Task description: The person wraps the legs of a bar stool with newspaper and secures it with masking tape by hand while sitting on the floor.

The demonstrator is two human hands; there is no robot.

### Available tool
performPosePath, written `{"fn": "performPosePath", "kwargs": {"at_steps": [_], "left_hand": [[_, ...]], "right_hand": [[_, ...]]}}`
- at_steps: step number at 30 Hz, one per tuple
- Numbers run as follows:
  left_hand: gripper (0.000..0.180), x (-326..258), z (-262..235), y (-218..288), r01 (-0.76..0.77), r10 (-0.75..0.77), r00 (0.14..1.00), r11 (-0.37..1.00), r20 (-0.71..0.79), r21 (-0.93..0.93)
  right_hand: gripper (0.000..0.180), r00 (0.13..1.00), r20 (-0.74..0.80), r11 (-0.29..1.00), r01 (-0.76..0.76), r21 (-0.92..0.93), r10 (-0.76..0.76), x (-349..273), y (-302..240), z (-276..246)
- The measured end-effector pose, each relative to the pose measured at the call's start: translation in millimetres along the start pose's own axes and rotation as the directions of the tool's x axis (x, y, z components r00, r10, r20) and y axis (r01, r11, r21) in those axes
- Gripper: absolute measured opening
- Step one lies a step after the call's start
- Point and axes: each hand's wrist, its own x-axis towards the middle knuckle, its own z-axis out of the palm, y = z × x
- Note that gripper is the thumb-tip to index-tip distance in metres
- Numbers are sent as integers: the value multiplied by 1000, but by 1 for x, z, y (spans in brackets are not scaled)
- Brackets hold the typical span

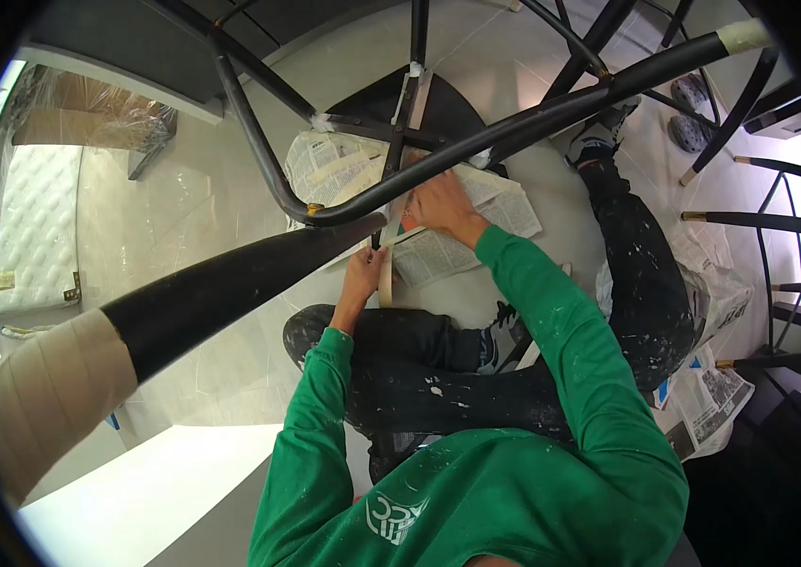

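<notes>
An upturned chair or stool with a black frame (504, 135) stands before me, its dark round seat (462, 106) on the floor. Newspaper sheets (504, 210) lie around the base of its legs. My left hand (361, 280) is closed around a roll of masking tape (385, 278), seen edge-on below the frame. Bent over the newspaper beside a crossbar, my right hand (446, 203) has its fingertips partly hidden by the black frame. A thick black leg (221, 295) slants toward the lower left, its end wrapped in tan tape (60, 392).
More black chair legs (750, 218) stand at the right, near crumpled newspapers (710, 402). A plastic-wrapped piece (88, 118) and a white quilted mattress (22, 227) are at the left. A white panel (159, 491) lies low left. Grey clogs (690, 113) sit far right.
</notes>
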Motion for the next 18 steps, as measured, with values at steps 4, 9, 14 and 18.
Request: {"fn": "performPosePath", "kwargs": {"at_steps": [4,9,14,18], "left_hand": [[34,-3,-3,3,37,-37,999,999,4,-27],[35,-2,-3,7,38,-38,999,999,4,-22],[41,0,6,8,18,-19,998,999,-53,-29],[42,3,-2,-15,-28,25,994,999,-109,-28]], "right_hand": [[51,998,-39,996,-38,79,42,18,-3,-11],[65,996,57,997,-75,-22,76,18,-14,-10],[68,999,45,995,10,-98,-5,-10,-24,2],[67,989,25,983,148,-110,-146,-36,-52,-9]]}}
